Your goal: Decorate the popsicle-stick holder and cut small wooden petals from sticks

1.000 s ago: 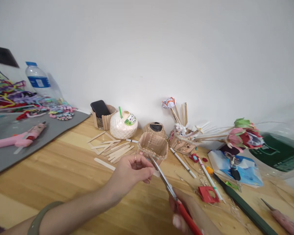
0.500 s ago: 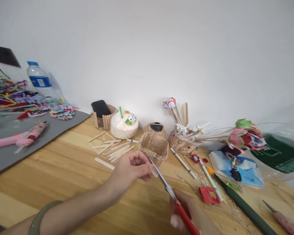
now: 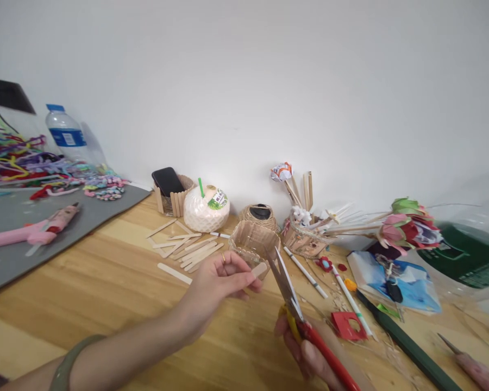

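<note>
I see the left hand (image 3: 215, 279) with thumb and forefinger pinching a short piece of craft stick (image 3: 258, 270); the stick's free end projects to the right of the fingertips (image 3: 250, 278). Just right of that end stand the scissors (image 3: 287, 288), blades parted and pointing up, apart from the stick. The right hand (image 3: 309, 355) grips their red handles, fingers curled around them, low at the frame edge. Behind the fingertips sits a woven basket (image 3: 255, 241) on the wooden table (image 3: 106, 282).
</note>
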